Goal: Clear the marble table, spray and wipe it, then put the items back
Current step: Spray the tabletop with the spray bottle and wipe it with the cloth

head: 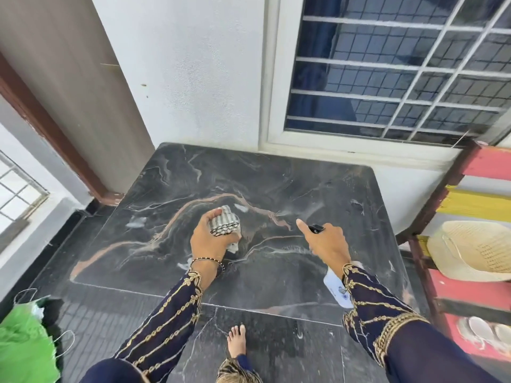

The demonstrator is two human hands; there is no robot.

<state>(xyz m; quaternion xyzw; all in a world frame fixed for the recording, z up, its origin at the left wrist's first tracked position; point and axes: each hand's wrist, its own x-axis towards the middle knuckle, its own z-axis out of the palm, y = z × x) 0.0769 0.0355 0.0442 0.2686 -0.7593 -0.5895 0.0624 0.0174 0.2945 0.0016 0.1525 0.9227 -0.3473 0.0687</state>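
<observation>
The dark marble table [171, 250] with pale and rust veins fills the middle of the view, and nothing stands on it. My left hand [211, 239] hovers over its centre, closed around a bunched grey-and-white striped cloth [225, 222]. My right hand [326, 240] grips a white spray bottle [338, 288] with a black nozzle [316, 228], index finger stretched forward. A faint mist hangs over the marble ahead of the nozzle. Small wet patches show on the tabletop to the left.
A white wall and a barred window [401, 73] stand behind the table. At the right is a red and yellow shelf [475, 200] holding a straw hat [475, 250] and sandals. A green bag [25, 344] lies on the floor at the left. My bare foot [236, 341] is below the table edge.
</observation>
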